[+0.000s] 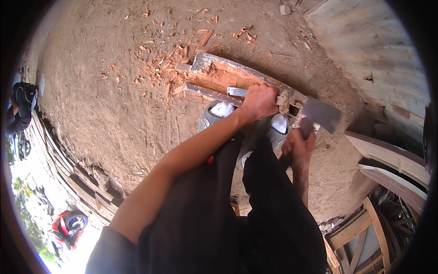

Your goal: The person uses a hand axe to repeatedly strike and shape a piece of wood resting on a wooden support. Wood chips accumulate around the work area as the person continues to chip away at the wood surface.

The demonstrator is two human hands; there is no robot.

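A left hand point(262, 101) wraps its grip around a chisel point(236, 92), a hollowed timber point(228, 76) lying just beneath and beyond on the dirt ground point(109, 114). The right hand point(300, 145) clenches what appears, through blur, a hatchet point(322, 115).

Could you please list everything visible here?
wooden workpiece: one, reddish inside, upper centre
chisel: one, silvery, at the workpiece
broad tool: one, grey, workpiece's right end
wood chips: many, reddish, upper middle
ground: one, brown, underneath
corrugated sheet: one, greyish, upper right
panels: two, brownish, right
wooden frame: one, tan, lower right
boards: several, brown, left
motorcycle: one, red, lower left
another person: one, dark-clothed, far left
shoes: two, grey, beside the workpiece
trousers: one, black, lower middle
left hand: one, bare, on chisel
right hand: one, bare, on broad tool
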